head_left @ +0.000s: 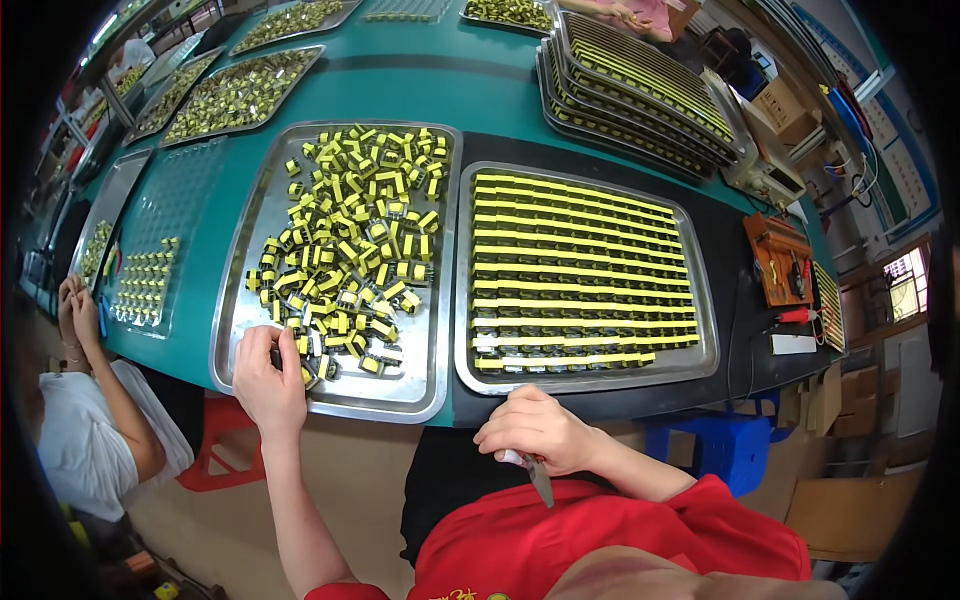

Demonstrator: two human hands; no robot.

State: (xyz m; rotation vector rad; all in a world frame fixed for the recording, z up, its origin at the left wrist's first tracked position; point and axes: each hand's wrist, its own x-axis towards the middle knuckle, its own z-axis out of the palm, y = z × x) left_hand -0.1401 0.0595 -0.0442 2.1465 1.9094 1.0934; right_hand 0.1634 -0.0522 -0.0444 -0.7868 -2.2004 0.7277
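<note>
Head cam: L hand [268,385] is at the near-L corner of the L tray [427,350], which sits along the tabletop's [400,90] near edge. Loose yellow-and-black parts [355,250] are heaped in that tray, mostly on the tabletop's far side of the L grip; closest ones lie right beside its fingertips. Thumb + index curl close tog. w/ a dark bit showing btwn; can't tell if they're pinching a part or just touching. R hand [540,432] is at the tabletop's near edge, just below the R tray [708,320], grip folded around a pointed metal tool [541,482], tip twd the person's body. R tray has same-type parts in neat rows [580,270], nearest row shorter at its R end. Wooden tool holder [765,250] nr the tabletop's R edge; co-worker's hands [75,300] by its L edge.
</note>
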